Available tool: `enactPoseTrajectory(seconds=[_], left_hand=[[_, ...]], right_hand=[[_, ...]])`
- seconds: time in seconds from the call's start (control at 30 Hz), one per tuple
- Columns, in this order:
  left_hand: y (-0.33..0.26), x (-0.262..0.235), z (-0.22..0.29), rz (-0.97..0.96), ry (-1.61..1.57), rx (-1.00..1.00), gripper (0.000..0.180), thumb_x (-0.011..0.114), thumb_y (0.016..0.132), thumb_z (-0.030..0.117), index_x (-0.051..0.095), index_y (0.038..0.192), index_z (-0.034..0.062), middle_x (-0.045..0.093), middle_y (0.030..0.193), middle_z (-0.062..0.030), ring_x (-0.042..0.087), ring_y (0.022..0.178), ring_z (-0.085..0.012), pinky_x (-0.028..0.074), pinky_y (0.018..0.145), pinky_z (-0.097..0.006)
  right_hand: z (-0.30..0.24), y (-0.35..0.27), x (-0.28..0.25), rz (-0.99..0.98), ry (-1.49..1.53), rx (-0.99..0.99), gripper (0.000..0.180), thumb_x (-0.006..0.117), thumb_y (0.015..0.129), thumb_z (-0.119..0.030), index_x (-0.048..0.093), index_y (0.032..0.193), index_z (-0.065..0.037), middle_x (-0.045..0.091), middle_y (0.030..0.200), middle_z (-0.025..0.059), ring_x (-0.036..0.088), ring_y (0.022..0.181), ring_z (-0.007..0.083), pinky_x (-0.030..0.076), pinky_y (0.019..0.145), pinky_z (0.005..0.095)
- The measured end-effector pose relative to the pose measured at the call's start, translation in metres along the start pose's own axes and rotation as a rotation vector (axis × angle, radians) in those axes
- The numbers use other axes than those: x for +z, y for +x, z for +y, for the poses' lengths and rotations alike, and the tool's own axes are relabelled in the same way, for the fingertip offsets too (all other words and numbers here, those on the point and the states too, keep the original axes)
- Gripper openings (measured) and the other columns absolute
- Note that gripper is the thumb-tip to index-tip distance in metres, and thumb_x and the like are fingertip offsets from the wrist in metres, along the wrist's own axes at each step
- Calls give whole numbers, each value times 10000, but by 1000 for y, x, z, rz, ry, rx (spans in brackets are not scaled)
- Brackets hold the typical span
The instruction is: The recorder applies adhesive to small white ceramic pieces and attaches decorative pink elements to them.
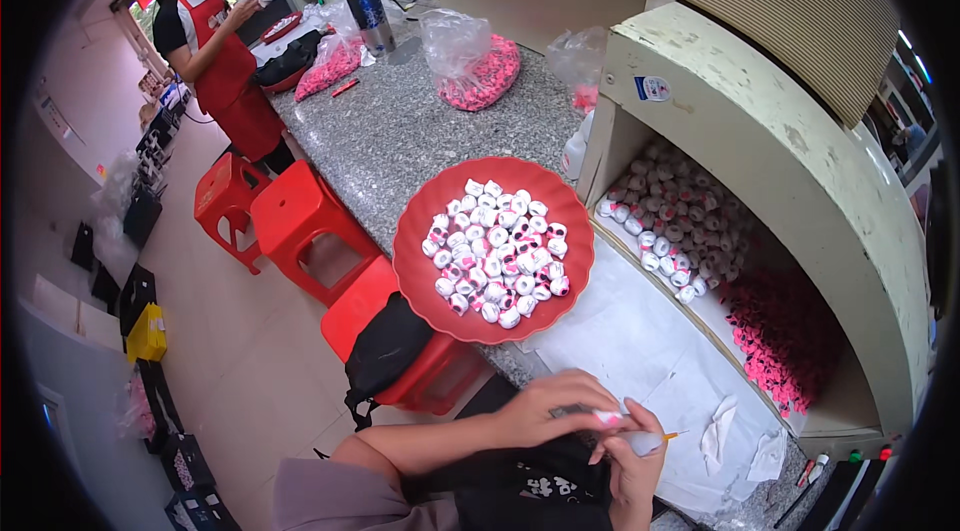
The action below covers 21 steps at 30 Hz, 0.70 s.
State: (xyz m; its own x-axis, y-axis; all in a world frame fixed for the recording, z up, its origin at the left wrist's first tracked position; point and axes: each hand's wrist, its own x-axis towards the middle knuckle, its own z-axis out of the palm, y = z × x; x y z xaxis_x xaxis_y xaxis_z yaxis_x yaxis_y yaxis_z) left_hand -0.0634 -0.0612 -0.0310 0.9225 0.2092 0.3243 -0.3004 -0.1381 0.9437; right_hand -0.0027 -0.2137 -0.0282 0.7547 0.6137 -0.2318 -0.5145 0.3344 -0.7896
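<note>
Hands (560, 411) (632, 476) pinch small white pen (640, 441) beside round red plate (420, 271).

Granite counter (400, 136) — red tray (415, 266), white sheet (640, 341)

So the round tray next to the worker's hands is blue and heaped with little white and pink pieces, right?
Not quite: the head view shows the round tray is red, not blue. It does sit near the hands and is heaped with little white and pink pieces.

Bright even daylight, fisheye-bent dark edges
</note>
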Motion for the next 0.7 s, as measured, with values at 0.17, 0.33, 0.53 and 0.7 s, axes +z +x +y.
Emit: enactPoseTrajectory(seconds=[0.17, 0.33, 0.53, 0.7], left_hand=[[-9, -99, 22, 339, 897, -79, 249, 596, 683, 73, 564, 930, 55, 580, 839, -89, 549, 765, -235, 414, 733, -330], [-13, -143, 13, 337, 1168, -31, 254, 609, 659, 85, 560, 906, 49, 567, 803, -86, 526, 772, -237, 399, 758, -344], [-3, -117, 12, 485, 1382, 65, 235, 596, 644, 35, 564, 876, 43, 569, 842, -80, 513, 825, -244, 363, 797, -371], [47, -27, 2, 142, 839, 190, 225, 603, 644, 39, 572, 867, 52, 563, 811, -67, 517, 767, -234, 392, 680, -329]], right_hand=[[-4, 0, -24, 39, -99, 5, 338, 530, 649, 86, 462, 978, 50, 539, 743, 163, 513, 527, 159, 454, 433, 239], [-15, -9, -39, 152, -135, -36, 324, 531, 653, 75, 463, 969, 49, 539, 726, 156, 505, 510, 151, 452, 428, 243], [-18, -11, -48, 170, -168, -33, 251, 537, 661, 74, 502, 909, 55, 550, 720, 138, 509, 526, 144, 448, 450, 246], [-21, -16, -55, 147, -137, -39, 235, 538, 670, 56, 484, 899, 51, 544, 723, 151, 513, 552, 155, 453, 433, 250]])
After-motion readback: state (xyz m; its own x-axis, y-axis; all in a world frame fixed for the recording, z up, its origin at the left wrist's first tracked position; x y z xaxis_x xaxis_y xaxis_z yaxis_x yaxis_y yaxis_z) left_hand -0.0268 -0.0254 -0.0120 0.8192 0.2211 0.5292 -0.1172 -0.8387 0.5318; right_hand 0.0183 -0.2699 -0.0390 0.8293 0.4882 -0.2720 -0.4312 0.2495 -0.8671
